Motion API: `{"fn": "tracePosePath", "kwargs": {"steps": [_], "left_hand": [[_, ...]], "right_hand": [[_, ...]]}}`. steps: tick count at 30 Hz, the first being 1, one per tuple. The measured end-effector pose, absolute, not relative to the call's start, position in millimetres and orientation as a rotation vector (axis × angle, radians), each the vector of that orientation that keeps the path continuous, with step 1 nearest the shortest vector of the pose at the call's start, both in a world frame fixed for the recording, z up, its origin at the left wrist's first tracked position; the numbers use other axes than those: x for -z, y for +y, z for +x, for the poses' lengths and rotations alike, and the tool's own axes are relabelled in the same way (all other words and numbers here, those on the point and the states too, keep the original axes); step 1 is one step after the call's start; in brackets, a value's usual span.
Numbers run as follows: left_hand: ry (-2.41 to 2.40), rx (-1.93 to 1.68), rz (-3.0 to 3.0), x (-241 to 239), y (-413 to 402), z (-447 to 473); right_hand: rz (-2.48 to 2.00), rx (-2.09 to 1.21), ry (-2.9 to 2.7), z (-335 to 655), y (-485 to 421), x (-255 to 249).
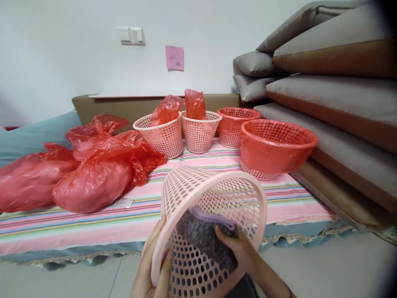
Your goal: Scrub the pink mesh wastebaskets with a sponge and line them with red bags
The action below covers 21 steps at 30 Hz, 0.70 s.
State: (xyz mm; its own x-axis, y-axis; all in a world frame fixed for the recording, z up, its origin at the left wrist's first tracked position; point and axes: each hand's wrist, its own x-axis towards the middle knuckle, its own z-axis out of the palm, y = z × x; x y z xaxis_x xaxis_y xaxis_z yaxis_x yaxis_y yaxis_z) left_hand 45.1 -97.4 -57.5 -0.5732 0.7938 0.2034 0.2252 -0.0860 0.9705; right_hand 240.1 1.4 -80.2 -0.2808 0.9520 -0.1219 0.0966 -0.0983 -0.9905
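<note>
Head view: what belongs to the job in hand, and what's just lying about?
Job:
tilted basket, in left hand
cloth, in right hand, inside it
probably upright baskets and red bags

Apparently lying about:
cushions
pink note

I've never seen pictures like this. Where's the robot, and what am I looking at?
There's no robot here: these are a person's bare hands, seen by a camera worn on the head, looking forward and down. It's a single picture.

The left hand grips the rim of a tilted pink mesh basket. The right hand holds a fuzzy grey cloth inside it.

Beyond, on a striped cover, are full red plastic bags at left, two pink baskets with red plastic poking out, and two baskets wrapped in red plastic. Cushions are piled at right.
</note>
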Motion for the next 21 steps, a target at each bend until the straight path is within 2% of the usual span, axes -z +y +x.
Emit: {"fn": "tracePosePath", "kwargs": {"steps": [4, 6, 9, 15, 21], "left_hand": [[1.737, -1.633, 1.185, 58.8, -98.6, 43.1], [1.709, -1.605, 1.292, 54.7, -96.7, 47.8], [1.648, -1.553, 1.535, 45.7, -91.3, 56.3], [1.628, -1.532, 1.725, 41.4, -84.6, 59.9], [1.588, -1.697, 1.678, 57.5, -86.8, 56.1]], "right_hand": [[-1.099, -0.826, -2.098, 256.4, 29.8, 71.3], [-1.237, -0.55, -2.341, 255.8, 36.3, 88.6], [-1.386, -0.343, -2.494, 248.9, 33.1, 123.6], [-1.411, -0.377, -2.458, 240.9, 20.3, 140.8], [-1.305, -0.807, -2.388, 222.6, -5.5, 137.7]]}}
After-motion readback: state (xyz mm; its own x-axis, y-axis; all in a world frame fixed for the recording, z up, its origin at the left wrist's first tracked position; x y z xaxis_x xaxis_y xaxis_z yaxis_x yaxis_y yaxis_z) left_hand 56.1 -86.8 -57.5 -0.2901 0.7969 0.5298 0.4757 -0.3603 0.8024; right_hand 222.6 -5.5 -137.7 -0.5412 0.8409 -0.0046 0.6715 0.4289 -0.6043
